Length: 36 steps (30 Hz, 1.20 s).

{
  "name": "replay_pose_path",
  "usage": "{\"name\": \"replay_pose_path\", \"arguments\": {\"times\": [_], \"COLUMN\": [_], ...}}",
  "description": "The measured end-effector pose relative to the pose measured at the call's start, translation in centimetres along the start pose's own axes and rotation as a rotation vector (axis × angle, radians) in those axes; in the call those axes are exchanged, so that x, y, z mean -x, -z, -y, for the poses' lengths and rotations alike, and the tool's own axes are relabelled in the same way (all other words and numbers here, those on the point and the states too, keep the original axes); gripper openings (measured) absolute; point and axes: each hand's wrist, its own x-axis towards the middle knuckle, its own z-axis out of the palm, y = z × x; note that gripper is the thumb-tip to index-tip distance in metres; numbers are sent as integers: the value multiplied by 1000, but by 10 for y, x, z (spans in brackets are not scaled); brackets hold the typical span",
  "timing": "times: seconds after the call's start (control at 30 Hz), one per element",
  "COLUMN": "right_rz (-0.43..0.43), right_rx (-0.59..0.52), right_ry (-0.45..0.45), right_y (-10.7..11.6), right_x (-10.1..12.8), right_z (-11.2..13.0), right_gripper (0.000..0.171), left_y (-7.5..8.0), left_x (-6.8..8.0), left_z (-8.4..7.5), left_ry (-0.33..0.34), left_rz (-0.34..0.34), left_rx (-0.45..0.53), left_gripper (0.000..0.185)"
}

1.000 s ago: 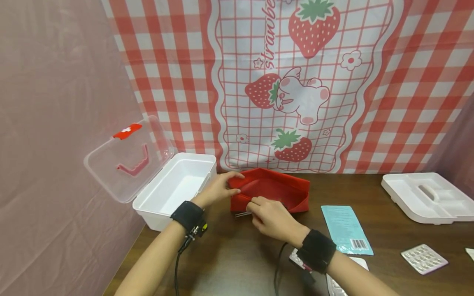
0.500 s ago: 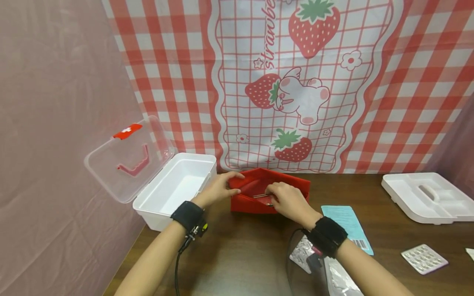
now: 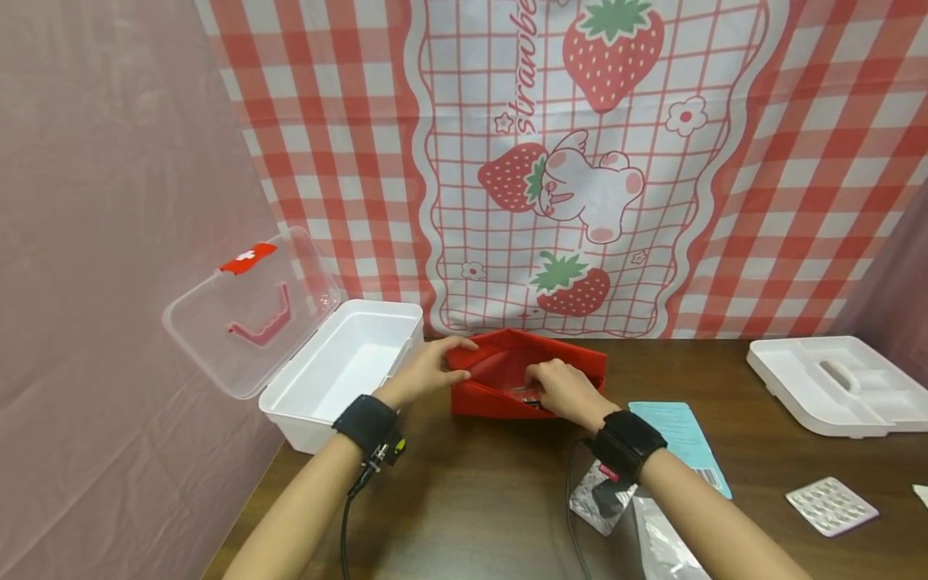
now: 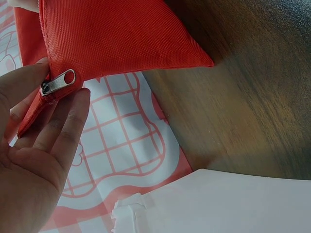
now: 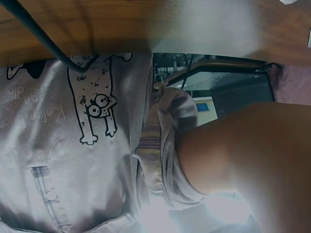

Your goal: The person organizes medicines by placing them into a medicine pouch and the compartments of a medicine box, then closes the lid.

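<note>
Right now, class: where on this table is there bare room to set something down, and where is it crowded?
Bare wood lies between the red pouch and the white tray, and in front of the white box between the forearms. The near right corner is crowded: teal packet, blister pack, wrappers.

My right hand's (image 3: 564, 390) fingers dip inside the red pouch (image 3: 500, 370), so I can't tell what they pinch; my right wrist view misses it entirely.

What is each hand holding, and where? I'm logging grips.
Left hand pinches the red pouch at its zipper end; right hand holds metal tweezers inside it.
</note>
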Motion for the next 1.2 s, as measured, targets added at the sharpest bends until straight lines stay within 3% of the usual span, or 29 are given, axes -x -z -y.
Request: {"name": "replay_pose_path", "arguments": {"times": [0.57, 0.93, 1.2], "right_rz": [11, -93, -97], "right_rx": [4, 27, 38], "right_ry": [-12, 67, 73], "right_y": [-2, 14, 23], "right_x": [-1, 13, 28], "right_z": [-5, -4, -4], "right_gripper": [25, 21, 12], "left_y": [0, 0, -1], "left_x": [0, 0, -1], "left_z": [-2, -2, -1], "left_ry": [23, -3, -19], "left_rz": [7, -3, -6], "left_rx": [-9, -8, 4], "left_gripper": [40, 39, 39]}}
